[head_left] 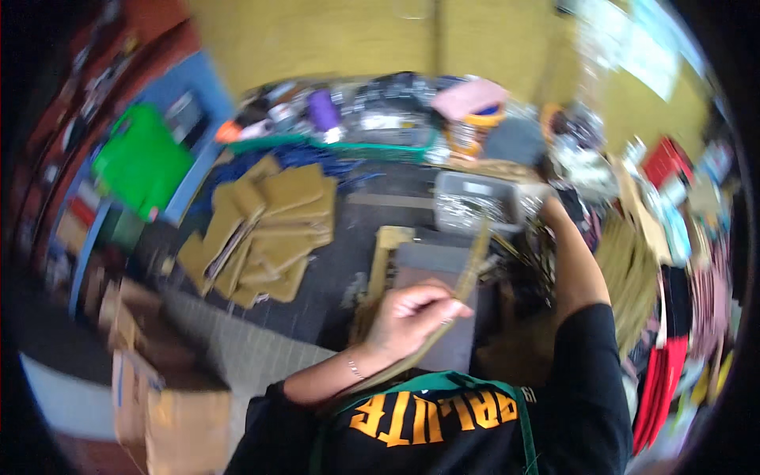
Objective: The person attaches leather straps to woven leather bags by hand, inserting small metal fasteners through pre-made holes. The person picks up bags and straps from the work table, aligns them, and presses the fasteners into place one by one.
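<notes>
One strip (476,265) is pinched in the left hand (416,317) over the board (431,257), but from my feed I can't tell if the right hand (546,206) by the bin (475,187) grips anything, so I'd keep that strip taut and untwisted.

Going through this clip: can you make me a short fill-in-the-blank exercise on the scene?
1. The olive strip is pinched in the person's ____ hand.
2. The grey bin stands to the ____ of the pile of olive pieces.
3. The wall at the back is coloured ____.

Missing words: left; right; yellow.
</notes>
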